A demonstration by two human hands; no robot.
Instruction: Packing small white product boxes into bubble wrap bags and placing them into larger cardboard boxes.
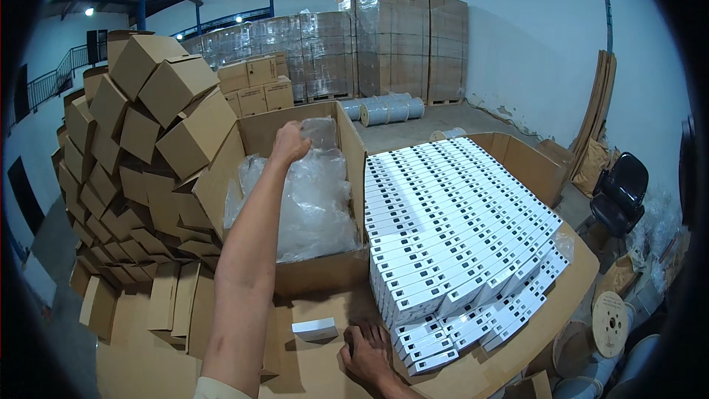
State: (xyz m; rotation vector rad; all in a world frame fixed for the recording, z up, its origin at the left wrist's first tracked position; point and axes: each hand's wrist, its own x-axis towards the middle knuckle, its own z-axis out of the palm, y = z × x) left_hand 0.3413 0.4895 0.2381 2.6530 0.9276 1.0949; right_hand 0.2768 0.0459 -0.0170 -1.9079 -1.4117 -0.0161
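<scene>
My left hand (pixel 292 142) reaches far forward over an open cardboard carton (pixel 317 275). Its fingers are closed on a clear plastic bag (pixel 319 133) near the carton's back wall. More crumpled clear plastic bags (pixel 314 207) fill the carton below that hand. My right hand (pixel 367 355) lies on the brown cardboard-covered table, its fingers apart and holding nothing. Just left of it a small white box (pixel 315 329) rests on the table, apart from the fingers. To the right of that hand stand stacked rows of slim white boxes (pixel 450 229) with small dark squares.
Open brown cartons (pixel 148 140) are piled high at the left. Behind the white boxes is another cardboard carton (pixel 521 166). A black chair (pixel 620 192) and cable spools (pixel 611 321) stand at the right. Wrapped pallets (pixel 402 44) and blue-grey rolls (pixel 388 109) are farther back.
</scene>
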